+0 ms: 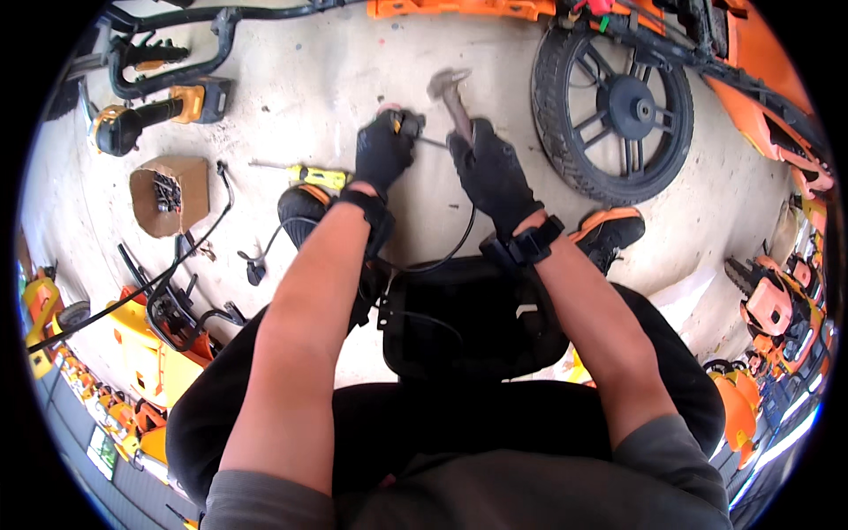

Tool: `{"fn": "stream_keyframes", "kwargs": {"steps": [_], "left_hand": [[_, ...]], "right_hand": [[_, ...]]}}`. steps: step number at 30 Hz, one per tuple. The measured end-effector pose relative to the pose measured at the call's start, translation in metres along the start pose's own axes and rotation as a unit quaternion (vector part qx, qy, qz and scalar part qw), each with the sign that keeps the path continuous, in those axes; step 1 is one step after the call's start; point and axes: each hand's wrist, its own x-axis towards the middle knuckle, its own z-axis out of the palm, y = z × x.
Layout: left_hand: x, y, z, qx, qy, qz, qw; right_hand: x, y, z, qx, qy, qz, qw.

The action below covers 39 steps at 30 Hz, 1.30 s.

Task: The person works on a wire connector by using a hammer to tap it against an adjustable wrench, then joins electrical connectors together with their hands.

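Observation:
My right hand (496,172), in a black glove, is closed around the handle of a hammer (457,108). The hammer's head points up and away from me and is slightly blurred. To its left my left hand (384,152), also gloved in black, is closed on a small dark piece (410,124) with a touch of yellow; most of it is hidden by the fingers. From there a thin rod (433,142) runs toward my right hand, and I cannot tell whether it belongs to that piece. A yellow screwdriver (320,177) lies on the floor left of my left hand.
At the right lies a black spoked wheel (609,115) with its tyre. On the left are a cordless power tool (159,115) and a cardboard box (193,196) of small metal parts. A dark cable (442,262) loops below my hands, above a black open case (473,358).

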Motion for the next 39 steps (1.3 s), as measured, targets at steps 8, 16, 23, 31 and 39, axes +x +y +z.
{"fn": "stream_keyframes", "kwargs": {"steps": [8,16,23,31,39], "left_hand": [[0.011,0.028,-0.026,-0.071,-0.143,-0.144,0.977],[0.009,0.018,-0.024,-0.135,-0.13,-0.175,0.966],[0.008,0.031,-0.015,-0.171,-0.092,-0.163,0.967],[-0.002,0.023,-0.015,-0.229,-0.122,-0.217,0.941],[0.007,0.03,-0.022,-0.155,-0.122,-0.138,0.971]], "right_hand": [[-0.003,0.006,0.011,-0.023,-0.003,-0.039,0.999],[-0.008,0.004,0.015,-0.016,0.007,-0.025,1.0],[-0.009,0.021,0.027,-0.007,0.018,0.028,0.999],[-0.014,0.016,0.027,0.007,0.03,0.04,0.999],[-0.008,-0.002,0.015,0.039,0.034,0.034,0.998]]}}
